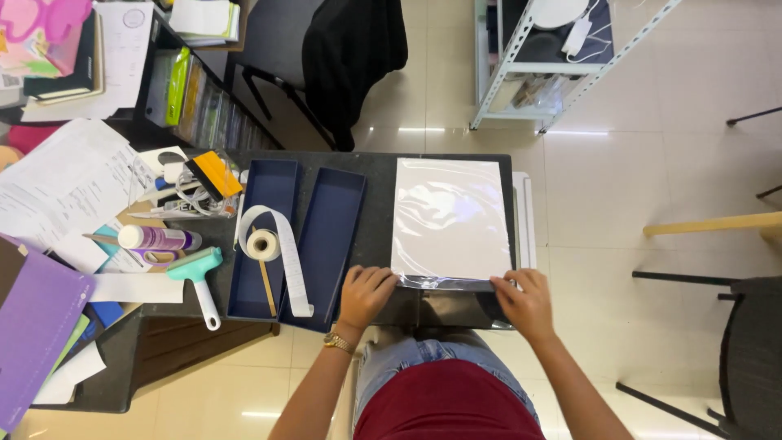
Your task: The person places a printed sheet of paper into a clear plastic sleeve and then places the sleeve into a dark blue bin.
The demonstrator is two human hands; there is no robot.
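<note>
While both hands, left (366, 295) and right (523, 301), pinch the plastic sleeve (450, 220), fingertips stay hidden.

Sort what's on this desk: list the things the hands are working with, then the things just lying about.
In hand:
- left hand and right hand, each pinching a near corner of the clear plastic sleeve holding a white sheet

Lying about:
- two dark blue rectangular trays
- roll of white tape
- teal-handled roller
- purple tube
- loose white papers

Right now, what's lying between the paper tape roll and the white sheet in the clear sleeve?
In the head view, a long navy tray, then a bare strip of black tabletop, separate the tape roll from the sleeved sheet.
</note>
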